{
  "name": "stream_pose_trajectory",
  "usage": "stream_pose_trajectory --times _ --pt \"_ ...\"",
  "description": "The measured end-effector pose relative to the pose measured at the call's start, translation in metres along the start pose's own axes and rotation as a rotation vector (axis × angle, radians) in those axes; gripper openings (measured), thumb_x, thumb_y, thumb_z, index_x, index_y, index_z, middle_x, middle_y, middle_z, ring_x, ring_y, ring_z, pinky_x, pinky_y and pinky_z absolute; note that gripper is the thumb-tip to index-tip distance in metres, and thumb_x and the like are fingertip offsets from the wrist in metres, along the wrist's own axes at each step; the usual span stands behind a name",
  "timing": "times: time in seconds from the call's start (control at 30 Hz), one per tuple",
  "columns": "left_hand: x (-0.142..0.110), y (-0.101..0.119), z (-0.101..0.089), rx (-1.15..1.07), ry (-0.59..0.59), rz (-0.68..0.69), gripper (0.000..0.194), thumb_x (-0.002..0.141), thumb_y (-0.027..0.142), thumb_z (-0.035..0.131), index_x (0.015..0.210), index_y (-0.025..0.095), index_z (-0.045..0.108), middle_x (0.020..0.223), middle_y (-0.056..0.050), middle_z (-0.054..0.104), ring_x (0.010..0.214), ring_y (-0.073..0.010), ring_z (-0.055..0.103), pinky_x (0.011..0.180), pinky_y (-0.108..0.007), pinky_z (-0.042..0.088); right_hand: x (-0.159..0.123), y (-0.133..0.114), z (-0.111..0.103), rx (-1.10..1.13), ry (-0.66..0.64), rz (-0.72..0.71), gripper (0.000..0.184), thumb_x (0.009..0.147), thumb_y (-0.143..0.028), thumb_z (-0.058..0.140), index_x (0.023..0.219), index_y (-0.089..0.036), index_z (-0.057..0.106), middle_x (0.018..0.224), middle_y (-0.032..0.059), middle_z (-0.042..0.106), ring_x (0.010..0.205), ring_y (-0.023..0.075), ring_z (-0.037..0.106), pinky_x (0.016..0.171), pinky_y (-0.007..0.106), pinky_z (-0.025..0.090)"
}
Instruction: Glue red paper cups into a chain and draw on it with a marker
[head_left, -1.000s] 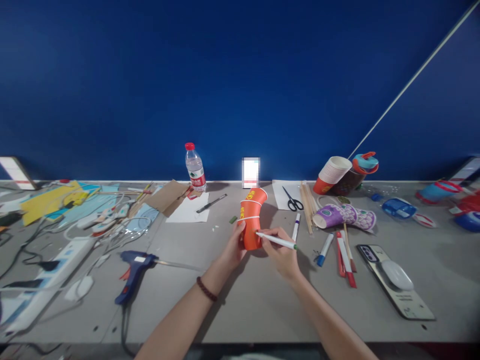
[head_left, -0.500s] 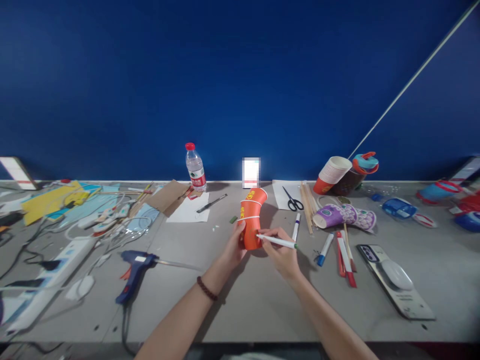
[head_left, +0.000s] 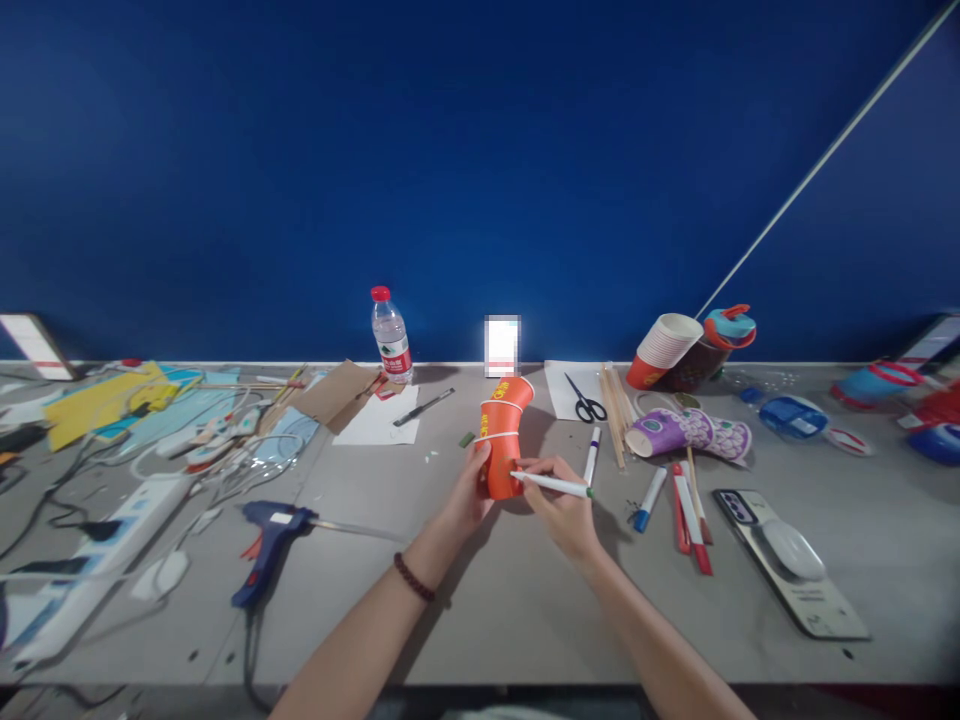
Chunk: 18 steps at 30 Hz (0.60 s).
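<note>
A bent column of joined red-orange paper cups [head_left: 504,425] with yellow lettering stands over the middle of the table, curving to the right at its top. My left hand [head_left: 471,492] is wrapped round its lower left side. In my right hand [head_left: 561,510] I grip a white marker [head_left: 551,484] with a green end; its tip touches, or nearly touches, the lowest cup. Faint marks show on that cup near the tip. A purple-capped marker [head_left: 592,455] lies just beyond my right hand, and small scraps [head_left: 430,456] lie left of the cups.
Left: glue gun [head_left: 274,540], power strip [head_left: 105,570], cables, water bottle [head_left: 391,340], craft knife [head_left: 424,407]. Right: scissors [head_left: 586,402], wooden sticks [head_left: 615,415], stacked cups [head_left: 664,350], purple patterned cups [head_left: 686,432], markers [head_left: 691,520], phone [head_left: 795,570]. A lit screen [head_left: 502,345] stands behind.
The marker tip has shifted slightly left and down on the lowest cup, with my right hand moving a little. My left hand and the cups stay almost in place.
</note>
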<state>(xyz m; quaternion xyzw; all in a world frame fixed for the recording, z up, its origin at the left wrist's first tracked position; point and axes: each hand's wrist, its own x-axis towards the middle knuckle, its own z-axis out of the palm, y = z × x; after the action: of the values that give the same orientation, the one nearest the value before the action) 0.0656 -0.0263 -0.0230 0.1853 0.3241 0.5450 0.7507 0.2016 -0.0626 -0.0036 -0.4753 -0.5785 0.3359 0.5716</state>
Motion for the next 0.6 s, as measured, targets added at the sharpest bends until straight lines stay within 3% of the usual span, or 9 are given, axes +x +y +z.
stream_pose_trajectory --times 0.6 --pt "-0.0019 0.0018 0.0039 0.01 0.014 0.008 0.043 0.069 0.045 0.077 0.099 0.02 0.058 0.085 -0.003 0.069 0.075 -0.0166 0.065 0.071 -0.028 0.052 -0.0006 0.0034 0.0013 -0.059 0.01 -0.016 0.007 0.081 -0.027 0.064 0.079 -0.021 0.063 0.092 0.0095 0.073 0.089 0.0244 0.07 0.078 0.038 0.055"
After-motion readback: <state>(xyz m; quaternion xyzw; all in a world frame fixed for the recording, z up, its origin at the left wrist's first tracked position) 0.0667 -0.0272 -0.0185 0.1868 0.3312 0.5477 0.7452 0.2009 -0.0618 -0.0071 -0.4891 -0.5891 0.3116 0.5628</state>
